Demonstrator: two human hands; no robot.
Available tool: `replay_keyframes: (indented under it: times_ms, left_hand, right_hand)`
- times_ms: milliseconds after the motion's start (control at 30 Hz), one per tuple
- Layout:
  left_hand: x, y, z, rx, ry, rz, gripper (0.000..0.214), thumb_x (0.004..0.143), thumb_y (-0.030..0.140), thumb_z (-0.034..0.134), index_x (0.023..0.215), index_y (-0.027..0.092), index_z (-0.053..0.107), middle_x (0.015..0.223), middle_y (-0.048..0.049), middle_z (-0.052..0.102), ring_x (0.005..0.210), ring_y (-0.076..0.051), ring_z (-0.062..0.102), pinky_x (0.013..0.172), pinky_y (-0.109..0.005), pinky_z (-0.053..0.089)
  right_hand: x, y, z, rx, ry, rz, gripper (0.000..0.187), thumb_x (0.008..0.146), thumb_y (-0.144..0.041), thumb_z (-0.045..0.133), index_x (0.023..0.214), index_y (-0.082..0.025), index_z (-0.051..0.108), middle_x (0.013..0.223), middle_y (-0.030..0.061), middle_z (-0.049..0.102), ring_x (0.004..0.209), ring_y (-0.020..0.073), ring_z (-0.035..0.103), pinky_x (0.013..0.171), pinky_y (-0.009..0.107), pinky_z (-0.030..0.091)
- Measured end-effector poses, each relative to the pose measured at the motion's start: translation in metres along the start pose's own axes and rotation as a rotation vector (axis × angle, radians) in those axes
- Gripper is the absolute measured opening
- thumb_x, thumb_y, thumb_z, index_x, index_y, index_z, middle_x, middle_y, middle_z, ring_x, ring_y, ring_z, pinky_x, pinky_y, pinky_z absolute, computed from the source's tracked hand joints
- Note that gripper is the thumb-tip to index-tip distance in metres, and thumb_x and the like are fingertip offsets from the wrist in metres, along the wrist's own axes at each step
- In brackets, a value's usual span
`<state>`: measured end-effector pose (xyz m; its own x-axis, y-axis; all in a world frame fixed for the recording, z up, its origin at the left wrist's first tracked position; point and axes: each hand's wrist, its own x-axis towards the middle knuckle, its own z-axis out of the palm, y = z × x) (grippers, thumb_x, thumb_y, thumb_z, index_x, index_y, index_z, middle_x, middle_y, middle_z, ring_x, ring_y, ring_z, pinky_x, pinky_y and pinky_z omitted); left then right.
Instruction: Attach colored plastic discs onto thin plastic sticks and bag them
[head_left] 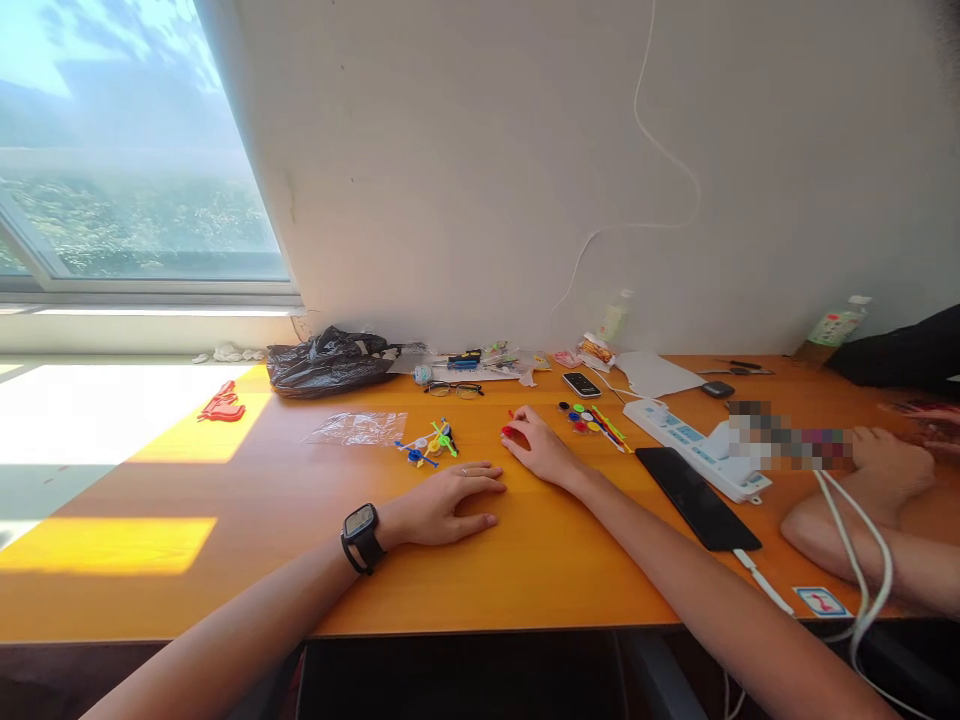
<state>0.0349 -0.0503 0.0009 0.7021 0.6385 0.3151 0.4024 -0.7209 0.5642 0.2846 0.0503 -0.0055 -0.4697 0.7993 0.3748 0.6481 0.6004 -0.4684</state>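
My left hand (446,502) lies on the orange table with its fingers stretched out and nothing in them. Just beyond it sits a cluster of small plastic toy pieces (429,447) in blue, yellow, white and green, with arrow-shaped tips. To the right, my right hand (541,448) is closed at the fingertips on a small red plastic piece (508,432), mostly covered by the fingers. Beside that hand are several coloured round discs (579,417) and a few thin coloured sticks (611,428).
A clear plastic bag (360,429), glasses (454,389), a black bag (330,362) and a red toy gun (223,402) lie left and behind. On the right are a power strip (686,440), a phone (694,497) on a cable, and another person's arm (862,545).
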Motion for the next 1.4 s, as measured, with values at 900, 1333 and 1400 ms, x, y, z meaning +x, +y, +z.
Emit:
replay_keyframes:
  times_ms: [900,1333,1400]
  left_hand:
    - [0.016,0.007,-0.006,-0.786,0.447,-0.412,0.044,0.084,0.055,0.084,0.095,0.014,0.073,0.090,-0.0082,0.077,0.086,-0.022,0.072,0.085,-0.039,0.059]
    - [0.016,0.014,-0.010,-0.766,0.383,-0.318,0.048,0.089,0.057,0.078,0.100,0.011,0.081,0.095,-0.0127,0.079,0.092,-0.024,0.072,0.088,-0.036,0.058]
    - [0.015,0.014,-0.010,-0.765,0.378,-0.326,0.051,0.090,0.061,0.074,0.095,0.011,0.081,0.098,-0.0129,0.079,0.094,-0.025,0.072,0.090,-0.036,0.057]
  right_hand:
    - [-0.016,-0.064,-0.013,0.870,0.167,-0.022,0.023,0.092,-0.044,0.077,0.101,-0.023,0.073,0.096,0.0051,0.072,0.087,0.0200,0.072,0.083,0.037,0.061]
    - [-0.019,-0.058,0.005,0.951,-0.093,0.055,0.027,0.092,-0.042,0.078,0.106,-0.020,0.073,0.091,0.0023,0.072,0.075,0.0129,0.065,0.070,0.027,0.052]
    - [-0.018,-0.056,0.005,0.920,-0.096,0.046,0.026,0.092,-0.040,0.078,0.108,-0.020,0.073,0.094,0.0027,0.072,0.080,0.0130,0.066,0.071,0.026,0.052]
